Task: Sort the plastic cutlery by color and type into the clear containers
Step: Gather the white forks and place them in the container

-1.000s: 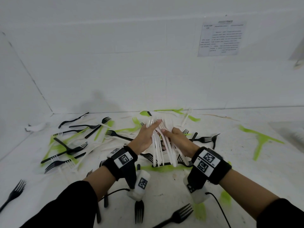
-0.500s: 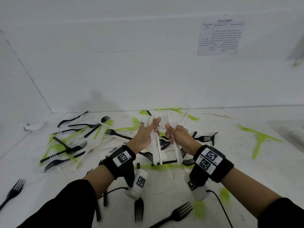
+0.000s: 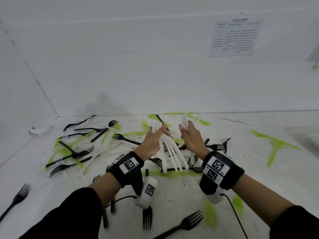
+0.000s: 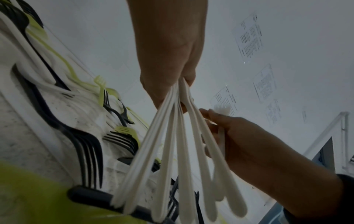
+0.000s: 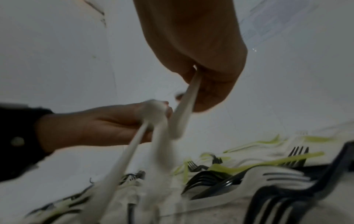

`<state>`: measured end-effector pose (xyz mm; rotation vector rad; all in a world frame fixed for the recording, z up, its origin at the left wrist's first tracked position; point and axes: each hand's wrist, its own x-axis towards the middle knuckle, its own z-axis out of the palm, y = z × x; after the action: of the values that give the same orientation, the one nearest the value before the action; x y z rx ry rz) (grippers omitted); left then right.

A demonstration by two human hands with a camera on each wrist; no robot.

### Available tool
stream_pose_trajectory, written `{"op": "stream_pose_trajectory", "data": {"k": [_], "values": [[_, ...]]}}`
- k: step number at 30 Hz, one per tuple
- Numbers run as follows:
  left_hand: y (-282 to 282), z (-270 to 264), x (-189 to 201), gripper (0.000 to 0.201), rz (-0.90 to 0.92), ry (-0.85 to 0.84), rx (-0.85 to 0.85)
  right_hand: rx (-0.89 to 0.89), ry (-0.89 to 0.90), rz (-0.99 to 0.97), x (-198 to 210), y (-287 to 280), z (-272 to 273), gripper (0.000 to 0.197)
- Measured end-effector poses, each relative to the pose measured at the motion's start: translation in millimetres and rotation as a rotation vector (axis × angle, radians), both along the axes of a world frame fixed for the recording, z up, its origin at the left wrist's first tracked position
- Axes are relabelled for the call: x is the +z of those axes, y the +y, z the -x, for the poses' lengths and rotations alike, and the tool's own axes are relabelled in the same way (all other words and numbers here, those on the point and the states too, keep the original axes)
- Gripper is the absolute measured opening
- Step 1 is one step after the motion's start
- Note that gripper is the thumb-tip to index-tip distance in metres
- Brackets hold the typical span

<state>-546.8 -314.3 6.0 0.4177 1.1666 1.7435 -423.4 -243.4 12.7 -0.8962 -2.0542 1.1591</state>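
My left hand (image 3: 162, 133) grips a bunch of several white plastic forks (image 3: 170, 156) above the table, their handles fanning down towards me. In the left wrist view the same bunch (image 4: 180, 159) spreads out below the left hand (image 4: 172, 84). My right hand (image 3: 183, 129) is just to the right of it, apart from the bunch, and pinches a white fork (image 3: 185, 119) with its tines up. The right wrist view shows the right hand (image 5: 199, 84) pinched on that fork's handle (image 5: 184, 115). How many forks it holds I cannot tell.
Black forks (image 3: 124, 138), green forks (image 3: 276, 144) and more white ones lie scattered over the white table (image 3: 181, 187), thickest at the left and under my hands. Two black forks (image 3: 186, 223) lie near the front edge. A printed sheet (image 3: 234, 38) hangs on the back wall.
The hands, together on one bunch a second ago, have drawn apart. The right hand has come away to the right with a white fork; the left keeps the rest.
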Motion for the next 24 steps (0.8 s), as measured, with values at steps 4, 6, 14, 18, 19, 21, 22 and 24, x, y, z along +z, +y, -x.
{"op": "stream_pose_trajectory", "data": {"k": [4, 6, 14, 18, 19, 21, 22, 24], "values": [[1, 1, -2, 0.019, -0.001, 0.008, -0.062, 0.137, -0.101, 0.022, 3, -8, -2, 0.031], [1, 1, -2, 0.019, -0.019, -0.015, -0.061, 0.139, -0.098, 0.015, -1, -6, 0, 0.030], [-1, 0, -3, 0.028, -0.020, -0.065, -0.045, 0.112, -0.044, -0.170, -16, -6, 2, 0.027], [1, -2, -3, 0.023, 0.007, -0.077, 0.015, 0.085, -0.017, -0.090, -14, -7, 2, 0.021], [2, -3, -2, 0.021, 0.003, -0.075, 0.022, 0.088, 0.009, -0.035, -16, -8, 3, 0.018], [3, -3, 0, 0.018, -0.005, -0.076, 0.027, 0.101, 0.019, 0.128, -21, -11, 5, 0.009], [3, -3, 0, 0.016, -0.008, -0.086, 0.028, 0.108, 0.004, 0.224, -21, -15, 7, 0.011], [3, -2, 3, 0.014, -0.015, -0.108, 0.028, 0.170, -0.056, 0.371, -26, -19, 10, 0.027]]}}
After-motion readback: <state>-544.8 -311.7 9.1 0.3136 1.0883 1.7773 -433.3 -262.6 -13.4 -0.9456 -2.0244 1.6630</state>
